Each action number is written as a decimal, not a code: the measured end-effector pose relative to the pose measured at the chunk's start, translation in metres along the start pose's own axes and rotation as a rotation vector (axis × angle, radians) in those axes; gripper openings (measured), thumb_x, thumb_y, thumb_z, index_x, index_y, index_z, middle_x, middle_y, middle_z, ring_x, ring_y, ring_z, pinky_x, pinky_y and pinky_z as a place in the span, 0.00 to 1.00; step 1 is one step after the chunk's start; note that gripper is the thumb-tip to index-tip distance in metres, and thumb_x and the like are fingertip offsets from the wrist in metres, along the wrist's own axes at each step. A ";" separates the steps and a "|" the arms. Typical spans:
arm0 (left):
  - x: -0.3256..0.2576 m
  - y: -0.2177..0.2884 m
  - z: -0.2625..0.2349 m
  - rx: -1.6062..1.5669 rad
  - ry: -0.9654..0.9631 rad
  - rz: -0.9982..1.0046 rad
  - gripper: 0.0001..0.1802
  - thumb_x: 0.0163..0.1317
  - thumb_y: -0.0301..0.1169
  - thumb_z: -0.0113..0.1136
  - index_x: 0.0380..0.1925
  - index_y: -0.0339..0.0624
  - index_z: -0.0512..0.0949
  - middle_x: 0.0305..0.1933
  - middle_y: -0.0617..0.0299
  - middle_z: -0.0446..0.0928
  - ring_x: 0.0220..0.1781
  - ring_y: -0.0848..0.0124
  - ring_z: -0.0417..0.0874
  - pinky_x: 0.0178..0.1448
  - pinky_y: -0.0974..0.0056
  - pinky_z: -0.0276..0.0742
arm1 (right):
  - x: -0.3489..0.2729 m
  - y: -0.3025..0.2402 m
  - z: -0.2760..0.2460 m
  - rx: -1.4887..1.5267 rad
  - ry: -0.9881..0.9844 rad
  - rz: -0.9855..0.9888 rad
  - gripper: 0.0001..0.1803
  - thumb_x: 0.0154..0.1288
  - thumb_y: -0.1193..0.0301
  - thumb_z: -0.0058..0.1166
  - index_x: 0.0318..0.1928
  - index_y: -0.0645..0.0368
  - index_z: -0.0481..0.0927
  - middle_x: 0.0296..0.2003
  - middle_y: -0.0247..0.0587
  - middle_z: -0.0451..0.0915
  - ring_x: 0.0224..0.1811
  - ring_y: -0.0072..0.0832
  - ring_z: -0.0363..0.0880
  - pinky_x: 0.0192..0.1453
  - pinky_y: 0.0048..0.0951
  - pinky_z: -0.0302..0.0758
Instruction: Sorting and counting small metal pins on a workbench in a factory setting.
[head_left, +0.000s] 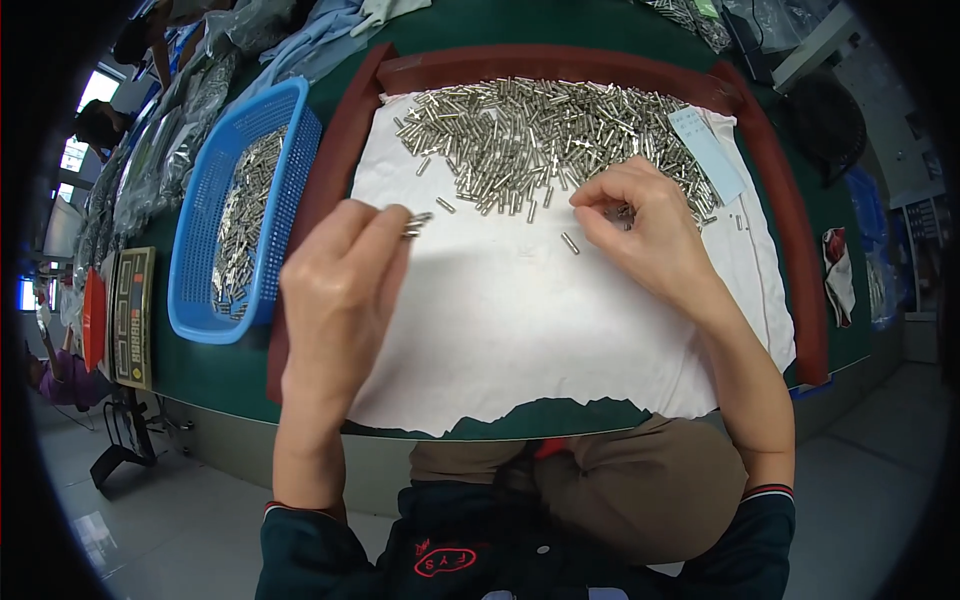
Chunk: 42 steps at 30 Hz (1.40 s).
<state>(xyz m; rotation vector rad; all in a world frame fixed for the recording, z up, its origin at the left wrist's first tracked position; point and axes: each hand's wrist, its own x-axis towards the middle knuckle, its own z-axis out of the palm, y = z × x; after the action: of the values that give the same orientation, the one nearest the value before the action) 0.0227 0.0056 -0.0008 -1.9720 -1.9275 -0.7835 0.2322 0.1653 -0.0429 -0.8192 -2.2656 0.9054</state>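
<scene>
Several small silvery metal pins [417, 224] stick out from the fingertips of my left hand [340, 275], which is closed on them over the left part of a white cloth [520, 320]. My right hand [650, 225] is held above the cloth at the near edge of a large pile of the same pins [530, 135]. Its thumb and forefinger curl together in a pinch; whatever lies between the tips is too small to make out. Metal glints inside the curl of its fingers. A single loose pin [570, 243] rests on the cloth left of that hand.
A reddish-brown wooden frame [560, 62] borders the cloth on the left, far and right sides. Left of it stands a blue perforated basket [185, 290] holding many pins. A light blue paper slip [706, 155] lies on the pile's right. A boxed device [133, 320] stands far left.
</scene>
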 end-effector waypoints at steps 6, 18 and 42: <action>-0.025 -0.088 -0.082 0.446 0.084 -0.374 0.09 0.62 0.24 0.62 0.41 0.32 0.82 0.28 0.55 0.76 0.26 0.66 0.79 0.32 0.62 0.73 | -0.004 -0.013 0.001 -0.360 -0.150 -0.198 0.02 0.50 0.75 0.60 0.25 0.60 0.81 0.26 0.37 0.78 0.38 0.34 0.73 0.44 0.35 0.68; 0.005 -0.024 -0.016 0.018 -0.092 -0.300 0.07 0.54 0.22 0.66 0.31 0.33 0.79 0.29 0.54 0.75 0.30 0.60 0.78 0.35 0.59 0.73 | 0.003 0.010 0.018 -0.459 0.019 -0.395 0.11 0.51 0.72 0.66 0.36 0.61 0.82 0.36 0.36 0.77 0.46 0.35 0.70 0.50 0.36 0.68; 0.013 0.013 0.092 -0.361 -0.149 -0.104 0.11 0.55 0.21 0.64 0.39 0.31 0.81 0.35 0.53 0.78 0.31 0.59 0.80 0.37 0.59 0.76 | 0.023 0.016 0.022 -0.223 -0.152 -0.418 0.05 0.55 0.74 0.62 0.35 0.59 0.83 0.34 0.36 0.78 0.46 0.35 0.72 0.53 0.36 0.67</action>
<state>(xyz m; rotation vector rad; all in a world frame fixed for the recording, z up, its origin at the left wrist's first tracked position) 0.0524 0.0660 -0.0659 -2.2016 -2.1090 -1.1079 0.2074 0.1822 -0.0619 -0.3464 -2.5687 0.5442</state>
